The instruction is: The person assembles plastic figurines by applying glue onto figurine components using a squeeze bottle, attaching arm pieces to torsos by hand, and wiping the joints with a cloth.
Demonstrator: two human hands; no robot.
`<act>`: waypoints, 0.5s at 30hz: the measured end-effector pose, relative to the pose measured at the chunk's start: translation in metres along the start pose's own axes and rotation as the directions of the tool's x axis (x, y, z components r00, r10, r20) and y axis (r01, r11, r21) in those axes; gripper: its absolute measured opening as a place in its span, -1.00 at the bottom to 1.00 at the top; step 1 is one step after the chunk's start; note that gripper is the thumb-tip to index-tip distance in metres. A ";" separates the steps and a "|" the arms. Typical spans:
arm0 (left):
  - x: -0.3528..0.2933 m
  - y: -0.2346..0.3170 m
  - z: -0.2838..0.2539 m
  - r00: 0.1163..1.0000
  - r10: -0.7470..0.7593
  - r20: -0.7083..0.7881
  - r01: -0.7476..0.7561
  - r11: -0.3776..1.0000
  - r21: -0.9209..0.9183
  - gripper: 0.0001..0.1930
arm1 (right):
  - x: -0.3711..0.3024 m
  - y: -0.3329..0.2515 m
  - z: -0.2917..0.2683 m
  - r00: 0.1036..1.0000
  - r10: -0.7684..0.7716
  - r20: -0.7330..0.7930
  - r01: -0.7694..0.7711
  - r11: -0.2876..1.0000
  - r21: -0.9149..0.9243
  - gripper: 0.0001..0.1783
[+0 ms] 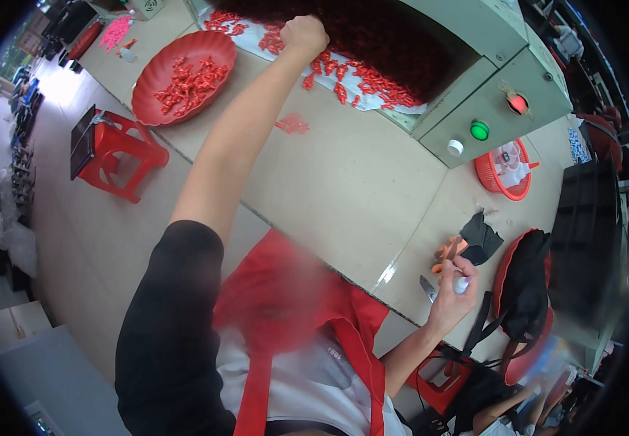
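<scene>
My left arm reaches far across the table, and my left hand (305,35) is closed at the mouth of a grey-green machine (438,145). Whatever it may hold is hidden. Small glossy red pieces (372,83) lie thickly on a white sheet (256,45) beside it. At the right side of the table, my right hand (451,301) is closed round a small white bottle (461,284), of which only a rounded end shows. Just beyond its fingers are an orange-handled tool (446,253) and a black cloth (483,238). A metal blade (428,288) lies beside the hand.
A red scalloped dish (143,91) with more red pieces stands left. Pink pieces (117,33) lie farther off. Beyond the right hand is a red basket (483,171); a black bag (526,291) lies rightward. Red stools (129,152) stand off the table's edge. Another person's arm (507,407) shows lower right.
</scene>
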State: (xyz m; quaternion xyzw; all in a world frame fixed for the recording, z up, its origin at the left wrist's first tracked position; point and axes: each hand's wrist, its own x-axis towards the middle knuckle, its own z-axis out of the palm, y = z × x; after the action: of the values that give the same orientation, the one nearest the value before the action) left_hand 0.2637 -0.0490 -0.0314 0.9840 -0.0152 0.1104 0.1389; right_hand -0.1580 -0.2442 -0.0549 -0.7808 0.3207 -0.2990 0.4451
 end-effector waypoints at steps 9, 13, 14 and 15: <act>-0.016 -0.017 -0.014 0.975 0.014 -0.221 -0.084 0.948 -0.309 -0.67 | -0.009 0.007 -0.010 1.000 -0.011 -0.019 0.011 1.000 0.010 -0.77; -0.143 -0.003 -0.053 0.875 0.417 0.247 0.328 -0.134 -0.935 -0.64 | -0.012 -0.007 -0.003 0.993 0.079 0.092 -0.097 0.972 0.215 -0.65; -0.181 -0.002 -0.061 0.783 0.537 0.313 0.494 -0.232 -0.838 -0.63 | -0.012 -0.013 -0.001 0.982 0.106 0.156 -0.146 0.951 0.274 -0.61; -0.213 0.000 -0.066 0.688 0.599 0.411 0.641 -0.235 -0.731 -0.63 | -0.013 -0.017 0.004 0.963 0.121 0.241 -0.221 0.869 0.443 -0.59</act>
State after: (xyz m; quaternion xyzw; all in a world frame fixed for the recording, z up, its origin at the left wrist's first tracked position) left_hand 0.0419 -0.0306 -0.0164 0.4035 -0.1268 -0.3507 0.8355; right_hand -0.1585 -0.2255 -0.0435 -0.6461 0.2599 -0.2440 0.6749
